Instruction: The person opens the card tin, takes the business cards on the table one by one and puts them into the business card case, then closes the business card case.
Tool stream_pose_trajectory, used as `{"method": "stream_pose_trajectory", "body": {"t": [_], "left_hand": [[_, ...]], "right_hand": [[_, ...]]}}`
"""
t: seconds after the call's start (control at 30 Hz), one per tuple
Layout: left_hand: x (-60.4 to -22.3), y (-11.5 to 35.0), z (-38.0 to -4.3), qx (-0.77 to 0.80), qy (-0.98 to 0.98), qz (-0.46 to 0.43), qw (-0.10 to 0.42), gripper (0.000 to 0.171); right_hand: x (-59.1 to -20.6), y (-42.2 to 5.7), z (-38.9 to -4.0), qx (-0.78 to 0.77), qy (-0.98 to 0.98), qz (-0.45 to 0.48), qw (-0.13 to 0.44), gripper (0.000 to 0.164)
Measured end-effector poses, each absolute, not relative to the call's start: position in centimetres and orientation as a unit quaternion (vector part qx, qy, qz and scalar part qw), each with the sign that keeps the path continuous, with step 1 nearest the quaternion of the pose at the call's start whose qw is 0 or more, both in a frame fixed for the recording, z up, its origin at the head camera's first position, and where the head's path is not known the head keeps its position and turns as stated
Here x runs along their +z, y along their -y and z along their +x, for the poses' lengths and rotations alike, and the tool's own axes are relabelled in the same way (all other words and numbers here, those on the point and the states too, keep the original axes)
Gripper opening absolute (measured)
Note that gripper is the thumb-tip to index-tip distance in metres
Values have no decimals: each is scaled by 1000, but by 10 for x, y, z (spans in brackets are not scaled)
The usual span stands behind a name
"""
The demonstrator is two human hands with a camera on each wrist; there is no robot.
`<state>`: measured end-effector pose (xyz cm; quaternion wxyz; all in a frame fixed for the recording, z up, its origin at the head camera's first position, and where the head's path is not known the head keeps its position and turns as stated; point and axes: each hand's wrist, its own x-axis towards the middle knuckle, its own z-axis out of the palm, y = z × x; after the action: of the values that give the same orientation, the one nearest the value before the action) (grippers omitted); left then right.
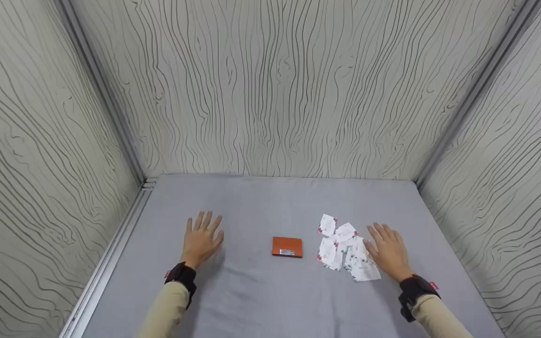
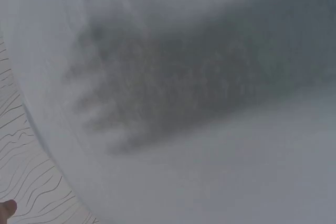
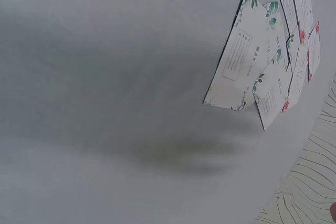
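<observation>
My left hand is held over the left part of the grey cloth, fingers straight and spread, with nothing in it. On the right, my right hand also has its fingers extended and is bare of any object; it is nearest to a loose pile of white printed cards. In the right wrist view those cards overlap one another and show green leaf and red flower corners. Between the hands lies an orange card case with a silver patch at its near edge.
Grey cloth covers the table. A metal rail runs along its left side. Walls with a wood-grain line pattern enclose the back and both sides. Each wrist wears a black band. Hand shadows fall on the cloth.
</observation>
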<state>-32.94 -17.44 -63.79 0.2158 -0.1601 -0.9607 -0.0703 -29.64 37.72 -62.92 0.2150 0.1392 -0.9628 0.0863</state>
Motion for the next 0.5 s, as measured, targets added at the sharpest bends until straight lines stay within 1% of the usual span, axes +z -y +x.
{"method": "stream_pose_trajectory", "body": {"t": [0.3,0.5], "left_hand": [[-650,155,-327,-97,955,-173,219,45],[-660,140,-323,-118,957,-182,193,45]], "right_hand": [[-647,-357,-292,117,949,157,246,44],[-663,-337,-293,140,933,184,277,42]]}}
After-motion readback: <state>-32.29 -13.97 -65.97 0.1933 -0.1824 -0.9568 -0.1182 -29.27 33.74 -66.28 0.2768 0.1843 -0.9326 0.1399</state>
